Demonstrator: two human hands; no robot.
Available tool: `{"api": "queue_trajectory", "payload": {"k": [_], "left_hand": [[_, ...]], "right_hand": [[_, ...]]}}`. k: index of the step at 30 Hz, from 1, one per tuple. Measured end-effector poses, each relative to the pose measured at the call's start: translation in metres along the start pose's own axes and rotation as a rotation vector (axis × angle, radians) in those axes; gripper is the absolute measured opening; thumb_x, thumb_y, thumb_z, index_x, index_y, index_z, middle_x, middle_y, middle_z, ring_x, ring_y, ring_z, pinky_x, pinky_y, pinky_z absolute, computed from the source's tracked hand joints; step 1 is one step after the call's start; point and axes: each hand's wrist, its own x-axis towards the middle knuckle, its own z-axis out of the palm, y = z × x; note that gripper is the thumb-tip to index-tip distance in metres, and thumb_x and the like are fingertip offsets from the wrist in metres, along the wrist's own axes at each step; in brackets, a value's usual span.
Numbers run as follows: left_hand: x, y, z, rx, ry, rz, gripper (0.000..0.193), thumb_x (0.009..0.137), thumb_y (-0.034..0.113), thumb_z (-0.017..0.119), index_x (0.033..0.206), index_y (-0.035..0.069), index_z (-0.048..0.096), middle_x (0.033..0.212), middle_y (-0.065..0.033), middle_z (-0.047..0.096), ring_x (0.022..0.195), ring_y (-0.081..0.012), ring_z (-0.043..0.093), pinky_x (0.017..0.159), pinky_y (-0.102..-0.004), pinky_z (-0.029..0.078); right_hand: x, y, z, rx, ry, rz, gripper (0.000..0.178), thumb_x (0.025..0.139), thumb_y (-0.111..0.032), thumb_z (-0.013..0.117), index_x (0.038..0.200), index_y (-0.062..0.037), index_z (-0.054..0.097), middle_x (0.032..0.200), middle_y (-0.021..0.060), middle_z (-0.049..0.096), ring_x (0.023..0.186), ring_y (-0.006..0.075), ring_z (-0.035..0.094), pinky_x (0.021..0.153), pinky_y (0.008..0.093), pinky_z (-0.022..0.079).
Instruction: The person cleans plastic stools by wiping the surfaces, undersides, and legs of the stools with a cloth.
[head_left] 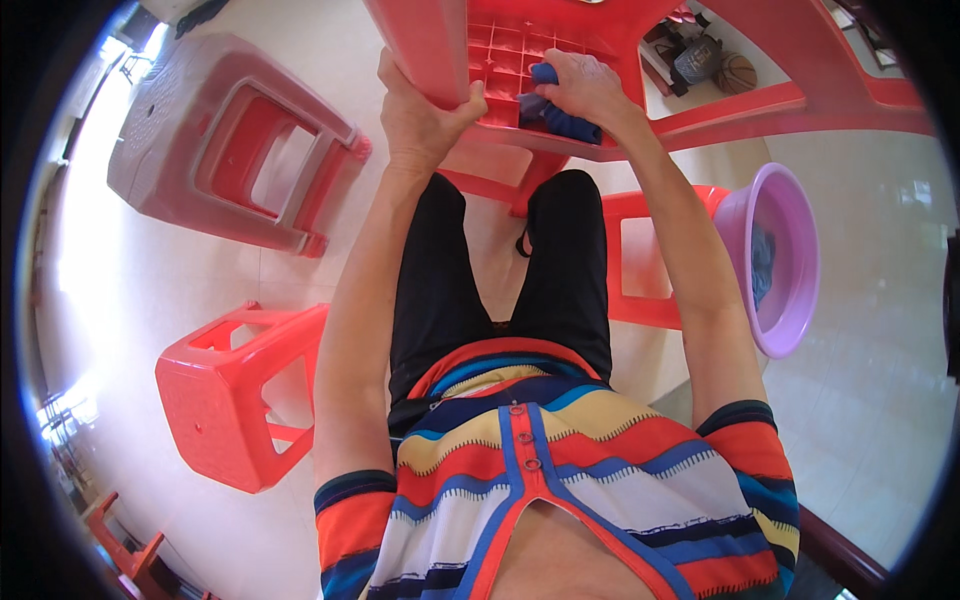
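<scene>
An upturned red plastic stool is in front of my knees, with the ribbed grid of its underside showing. My left hand is wrapped round one of its legs, the thumb on the right side. Inside the stool, my right hand grips a bunched blue cloth and presses it against the grid. Some of the cloth is hidden under my fingers.
To the right, a purple basin with a blue-grey cloth inside stands by another red stool. A dusty-looking stool and a red stool lie on the left floor. A basketball is at the far right.
</scene>
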Motion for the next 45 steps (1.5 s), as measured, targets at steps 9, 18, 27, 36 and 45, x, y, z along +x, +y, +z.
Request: {"api": "queue_trajectory", "payload": {"k": [9, 18, 27, 36, 45], "left_hand": [[-0.001, 0.003, 0.005, -0.018, 0.026, 0.008, 0.089, 0.062, 0.028, 0.078, 0.124, 0.001, 0.021, 0.092, -0.0188, 0.059, 0.078, -0.034, 0.063, 0.066, -0.0401, 0.052], [-0.003, 0.008, 0.002, 0.024, 0.009, -0.031, 0.09, 0.062, 0.029, 0.078, 0.125, 0.002, 0.02, 0.092, -0.0178, 0.06, 0.077, -0.0331, 0.063, 0.066, -0.0401, 0.052], [-0.002, 0.006, 0.004, 0.031, 0.022, 0.031, 0.091, 0.062, 0.03, 0.079, 0.126, 0.001, 0.019, 0.092, -0.0172, 0.059, 0.078, -0.0326, 0.063, 0.066, -0.0396, 0.052], [-0.007, 0.008, 0.007, 0.034, 0.008, -0.07, 0.092, 0.061, 0.029, 0.079, 0.126, 0.0, 0.02, 0.098, -0.0187, 0.057, 0.081, -0.0315, 0.062, 0.069, -0.0386, 0.051], [-0.008, 0.01, 0.006, -0.012, 0.01, -0.072, 0.094, 0.061, 0.029, 0.079, 0.127, 0.0, 0.02, 0.099, -0.0196, 0.056, 0.083, -0.032, 0.061, 0.071, -0.0378, 0.051]], "right_hand": [[-0.008, -0.009, 0.012, 0.342, -0.484, -0.113, 0.055, 0.087, -0.051, 0.048, 0.113, -0.0039, 0.056, 0.106, 0.017, 0.061, 0.1, 0.034, 0.056, 0.083, 0.0416, 0.044], [0.005, 0.005, 0.039, 0.287, -0.51, -0.047, 0.053, 0.083, -0.048, 0.057, 0.106, -0.0002, 0.056, 0.092, 0.016, 0.061, 0.087, 0.0282, 0.058, 0.077, 0.0354, 0.046], [-0.004, -0.008, 0.056, 0.452, -0.282, -0.362, 0.036, 0.09, -0.034, 0.053, 0.117, -0.0091, 0.052, 0.114, 0.0081, 0.052, 0.094, 0.0275, 0.056, 0.083, 0.0339, 0.047], [0.001, -0.016, 0.061, 0.289, -0.188, -0.523, 0.037, 0.094, -0.034, 0.043, 0.109, -0.0056, 0.061, 0.105, 0.0179, 0.061, 0.102, 0.0326, 0.058, 0.083, 0.0412, 0.047], [0.011, 0.0, 0.046, 1.054, 0.233, 0.054, 0.042, 0.087, -0.038, 0.053, 0.113, -0.0059, 0.056, 0.101, 0.0165, 0.063, 0.089, 0.0321, 0.062, 0.08, 0.0374, 0.05]]}}
